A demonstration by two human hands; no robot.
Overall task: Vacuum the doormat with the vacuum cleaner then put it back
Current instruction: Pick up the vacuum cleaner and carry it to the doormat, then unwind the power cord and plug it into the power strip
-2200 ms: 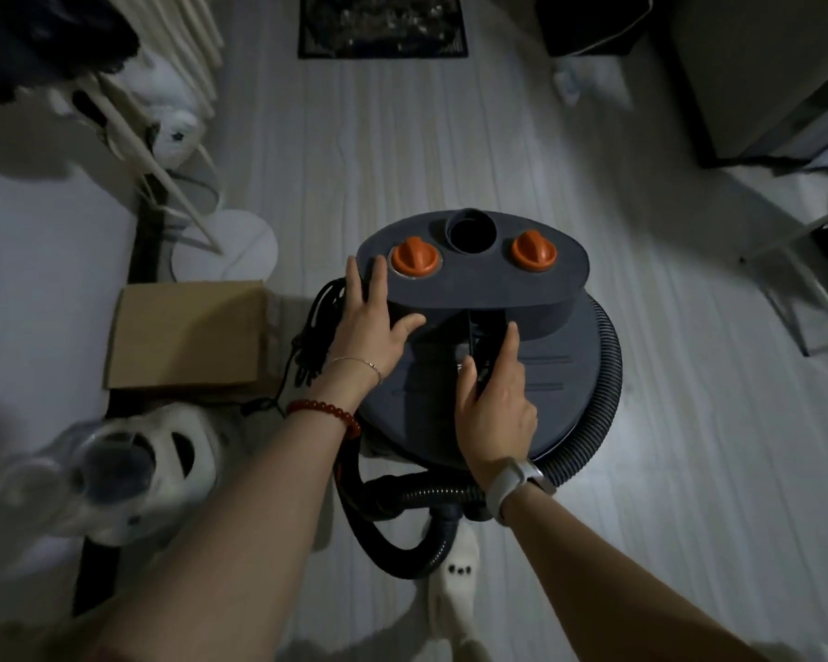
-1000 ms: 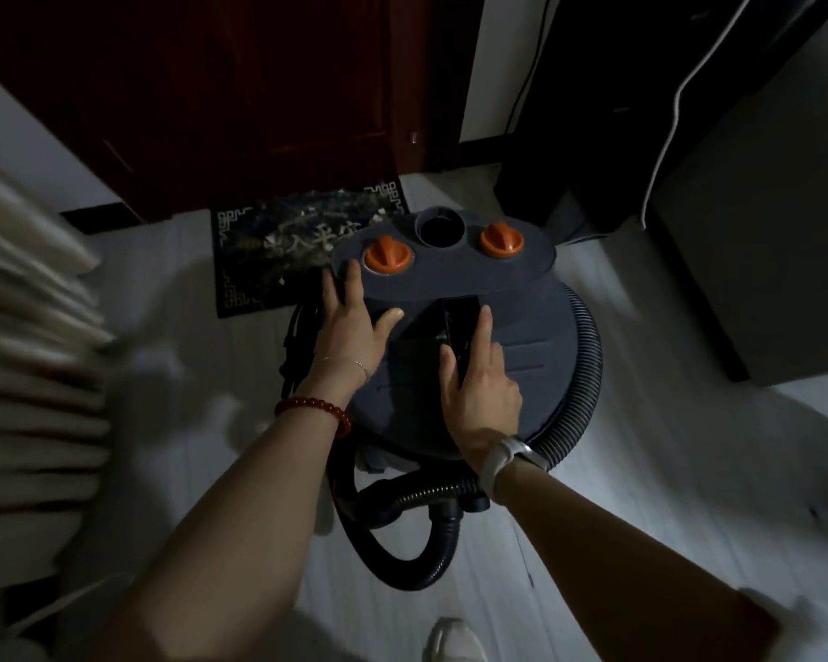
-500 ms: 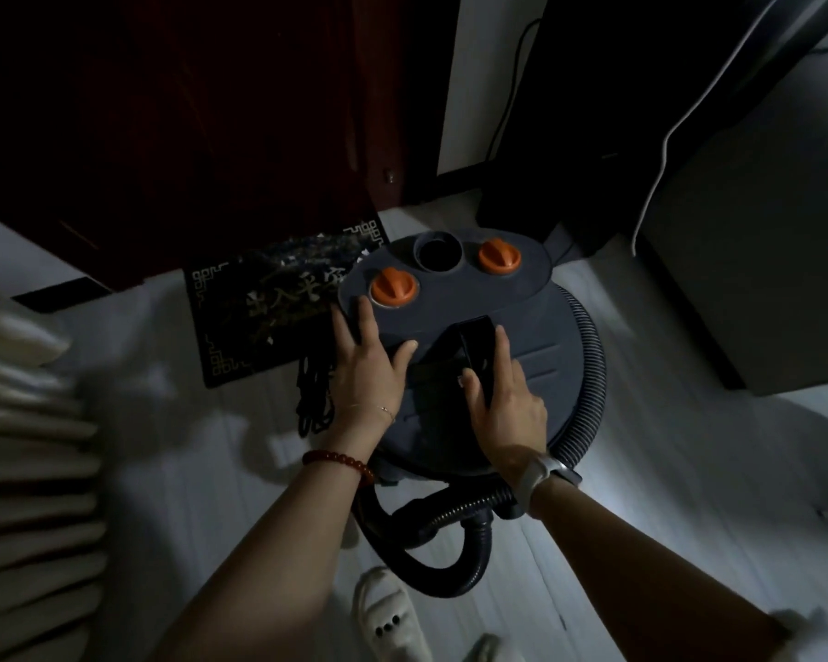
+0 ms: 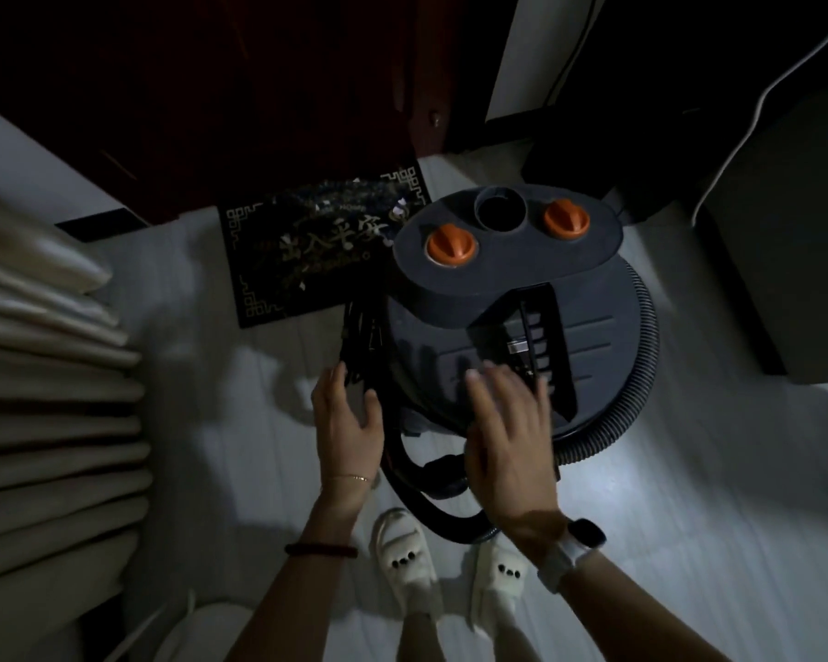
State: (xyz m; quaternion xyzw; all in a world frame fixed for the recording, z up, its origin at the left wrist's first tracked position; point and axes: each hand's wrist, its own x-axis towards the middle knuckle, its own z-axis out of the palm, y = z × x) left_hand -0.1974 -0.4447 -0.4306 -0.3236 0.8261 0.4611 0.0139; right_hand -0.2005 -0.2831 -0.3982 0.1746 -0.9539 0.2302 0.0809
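Observation:
A round dark grey vacuum cleaner with two orange knobs stands on the pale floor, its ribbed hose wrapped round its right side and looping under my hands. A black doormat with gold characters and light scraps on it lies just left of it, before a dark door. A bundled black cord hangs at the vacuum's left side. My left hand hovers by that cord, fingers relaxed, holding nothing. My right hand is spread open just above the vacuum's near edge.
A dark red door stands behind the mat. A dark cabinet with a white cable rises at the right. Pale folded slats fill the left. My feet in white slippers stand just behind the vacuum.
The vacuum has come to stand beside the doormat. Both hands have come off its top and drawn back toward me; the left one now sits by the cord bundle.

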